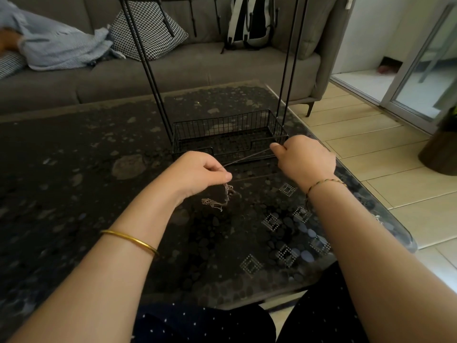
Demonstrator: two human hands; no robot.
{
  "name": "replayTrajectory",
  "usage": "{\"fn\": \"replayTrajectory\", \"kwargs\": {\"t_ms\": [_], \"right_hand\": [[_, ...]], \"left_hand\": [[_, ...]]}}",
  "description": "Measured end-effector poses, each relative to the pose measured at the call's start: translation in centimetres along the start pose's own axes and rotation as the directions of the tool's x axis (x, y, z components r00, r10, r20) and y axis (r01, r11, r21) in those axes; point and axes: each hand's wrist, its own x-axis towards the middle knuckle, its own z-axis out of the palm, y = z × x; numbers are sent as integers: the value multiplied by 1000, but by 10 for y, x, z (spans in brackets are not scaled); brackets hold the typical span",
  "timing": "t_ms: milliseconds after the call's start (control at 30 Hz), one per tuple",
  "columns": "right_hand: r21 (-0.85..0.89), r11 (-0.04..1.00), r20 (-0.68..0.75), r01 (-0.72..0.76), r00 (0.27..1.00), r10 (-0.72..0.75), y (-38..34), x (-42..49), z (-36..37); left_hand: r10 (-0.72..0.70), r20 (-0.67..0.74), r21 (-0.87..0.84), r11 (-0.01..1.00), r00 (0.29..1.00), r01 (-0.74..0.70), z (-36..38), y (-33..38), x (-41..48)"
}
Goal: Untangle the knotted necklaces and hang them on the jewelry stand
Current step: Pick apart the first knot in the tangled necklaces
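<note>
**Q:** Head view: where are the necklaces located?

**A:** The necklaces (223, 194) are held above the table (99, 169), between its near edge and the stand (222, 125). One strand (247, 158) is drawn taut between the two hands. A knot (217, 201) of chain is suspended below the left hand. Contact between the knot and the table cannot be determined.

**Q:** How is the left hand set?

**A:** The left hand (200, 169) is closed in a pinch. The necklaces are gripped between thumb and fingertips, just above the knot. A bangle (131, 240) is worn on that forearm.

**Q:** And the right hand?

**A:** The right hand (304, 157) is curled, and the far end of the strand is pinched in it. It is held over the front rim of the stand's basket (247, 142). A bracelet (324, 183) is worn at that wrist.

**Q:** Where is the stand positioned?

**A:** The stand is placed upright toward the far right corner of the table. Nothing is seen hanging on its visible hooks.

**Q:** What is seen beyond the far edge?

**A:** A sofa (173, 70) is seen, on which a cushion (148, 30) and a backpack (249, 21) are rested.
</note>
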Motion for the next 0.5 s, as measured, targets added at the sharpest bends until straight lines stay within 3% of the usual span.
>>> {"fn": "replayTrajectory", "kwargs": {"t_ms": [267, 367, 500], "right_hand": [[181, 983, 101, -30, 995, 11, 6, 9, 10], [197, 979, 169, -50, 986, 16, 9, 10, 15], [242, 964, 293, -108, 955, 34, 7, 8, 17]], "left_hand": [[-4, -71, 23, 1000, 997, 6, 7, -7, 1], [-58, -65, -102, 993, 996, 51, 6, -11, 3], [-125, 53, -319, 938, 991, 135, 4, -9, 2]]}}
